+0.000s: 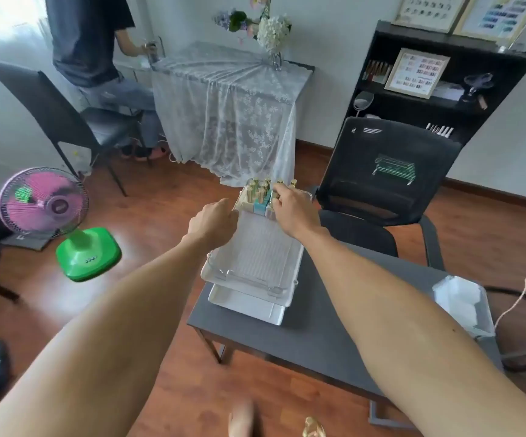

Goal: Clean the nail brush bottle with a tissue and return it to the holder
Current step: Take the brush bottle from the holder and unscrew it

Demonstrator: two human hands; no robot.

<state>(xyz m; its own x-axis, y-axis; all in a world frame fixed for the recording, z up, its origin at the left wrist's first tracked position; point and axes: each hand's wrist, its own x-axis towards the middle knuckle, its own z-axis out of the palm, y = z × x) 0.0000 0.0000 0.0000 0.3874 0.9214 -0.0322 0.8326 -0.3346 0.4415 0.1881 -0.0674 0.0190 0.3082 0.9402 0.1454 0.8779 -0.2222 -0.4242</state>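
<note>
A clear plastic holder (249, 266) lies on a white tray at the far left part of the dark table (318, 335). Several gold-capped nail brush bottles (257, 189) stand at the holder's far end, some with teal bodies. My right hand (290, 205) rests on the bottles at the right side, its fingers curled around one of them. My left hand (214, 219) touches the holder's left rim near the bottles, fingers curled; whether it grips anything is hidden. White tissues (459, 299) lie in a box at the table's right edge.
A black mesh office chair (384, 181) stands just behind the table. A pink and green fan (50, 212) sits on the wooden floor to the left. A person (97, 58) sits at a lace-covered table at the back. A dark shelf (438, 83) fills the right wall.
</note>
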